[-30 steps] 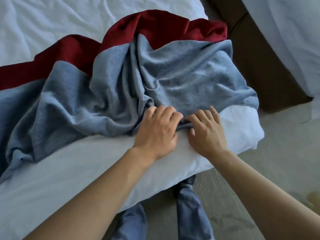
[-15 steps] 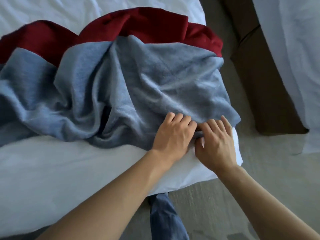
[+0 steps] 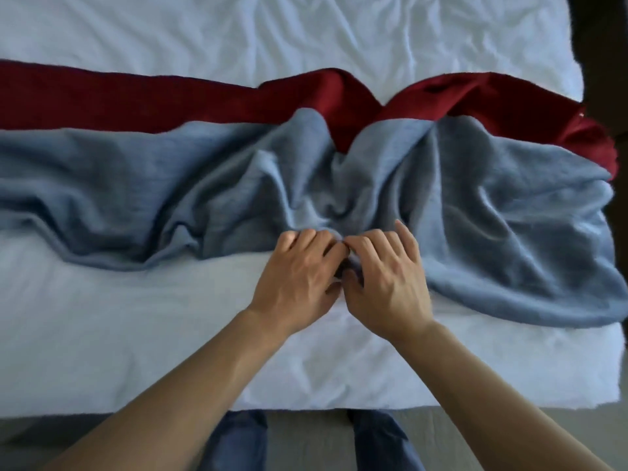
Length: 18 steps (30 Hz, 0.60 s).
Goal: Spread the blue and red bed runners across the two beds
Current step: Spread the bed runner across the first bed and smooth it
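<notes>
My left hand [image 3: 299, 277] and right hand [image 3: 387, 280] meet knuckle to knuckle, each grip pinched shut on the near edge of the blue bed runner [image 3: 492, 226], which lies bunched in folds across the white bed [image 3: 142, 334]. Beyond it the red bed runner [image 3: 136, 100] lies flat to the left but rumpled toward the right. I judge this bed half done: both runners need smoothing, and no second bed shows.
</notes>
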### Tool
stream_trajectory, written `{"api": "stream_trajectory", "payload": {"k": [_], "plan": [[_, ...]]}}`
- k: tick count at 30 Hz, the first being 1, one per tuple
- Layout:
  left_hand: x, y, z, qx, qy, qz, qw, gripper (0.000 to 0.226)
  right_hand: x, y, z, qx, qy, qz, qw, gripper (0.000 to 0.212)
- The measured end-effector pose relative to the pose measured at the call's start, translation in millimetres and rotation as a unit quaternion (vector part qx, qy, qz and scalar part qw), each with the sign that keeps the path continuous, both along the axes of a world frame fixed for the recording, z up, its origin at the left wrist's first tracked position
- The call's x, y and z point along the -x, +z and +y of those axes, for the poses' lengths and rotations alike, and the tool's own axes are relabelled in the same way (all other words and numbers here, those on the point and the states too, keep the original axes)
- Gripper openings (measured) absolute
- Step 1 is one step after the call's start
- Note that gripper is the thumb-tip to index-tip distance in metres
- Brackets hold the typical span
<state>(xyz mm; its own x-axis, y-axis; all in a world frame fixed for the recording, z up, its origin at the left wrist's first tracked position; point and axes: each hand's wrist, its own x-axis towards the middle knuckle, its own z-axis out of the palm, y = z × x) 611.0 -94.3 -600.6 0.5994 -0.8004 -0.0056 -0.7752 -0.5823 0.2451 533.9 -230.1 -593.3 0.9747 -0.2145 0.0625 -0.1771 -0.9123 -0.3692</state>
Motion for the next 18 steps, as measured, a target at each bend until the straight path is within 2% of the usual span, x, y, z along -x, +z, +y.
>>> {"api": "stream_trajectory", "payload": {"k": [6, 9, 13, 16, 18], "plan": [[-59.9, -0.8, 127.5, -0.02, 0.052, -0.002, 0.998, 0.036, -73.6, -2.2, 119.4, 0.017, 0.039, -0.005, 0.999, 0.029], [-81.4, -6.0, 172.5, -0.03, 0.081, -0.013, 0.996, 0.031, -97.3, -8.6, 159.4, 0.04, 0.064, 0.005, 0.997, 0.025], [-101.4, -15.1, 201.6, -0.05, 0.11, -0.044, 0.992, 0.016, -115.7, -19.2, 184.8, 0.082, 0.081, 0.022, 0.993, 0.023], [-106.5, -21.3, 204.5, -0.043, 0.114, -0.05, 0.991, 0.01, -127.1, -27.4, 191.0, 0.099, 0.092, -0.007, 0.991, 0.007], [-102.8, -25.0, 203.6, -0.023, 0.111, -0.047, 0.992, 0.006, -129.1, -33.6, 191.3, 0.103, 0.088, -0.03, 0.99, 0.014]]}}
